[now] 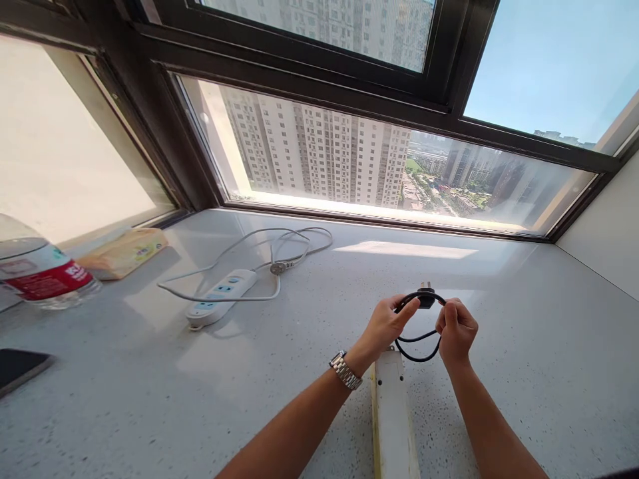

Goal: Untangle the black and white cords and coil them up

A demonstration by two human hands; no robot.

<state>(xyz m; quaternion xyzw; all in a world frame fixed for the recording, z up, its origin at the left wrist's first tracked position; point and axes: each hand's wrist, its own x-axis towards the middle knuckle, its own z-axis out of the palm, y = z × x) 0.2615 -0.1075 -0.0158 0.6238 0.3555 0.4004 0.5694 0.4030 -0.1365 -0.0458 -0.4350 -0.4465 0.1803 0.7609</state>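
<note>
Both hands grip a black power cord (pixel 418 360), which bends into a loop between them. On its left side, my left hand (pixel 392 320) pinches the cord between thumb and fingers, a metal watch on that wrist. Opposite it, my right hand (pixel 456 327) is closed in a fist around the cord. The cord's black plug (pixel 426 297) sits between the hands at the top of the loop, prongs facing the window. Just below the loop lies a long white power strip (pixel 394 412) with yellowed edges, running toward me between my forearms.
Left of my hands, a second white power strip (pixel 222 297) lies with its looped white cord (pixel 219 299). Farther left are a tissue pack (pixel 124 254), a large bottle with a red label (pixel 47 276) and a dark phone (pixel 22 367). A dark-framed window (pixel 324 153) borders the speckled white counter (pixel 150 412).
</note>
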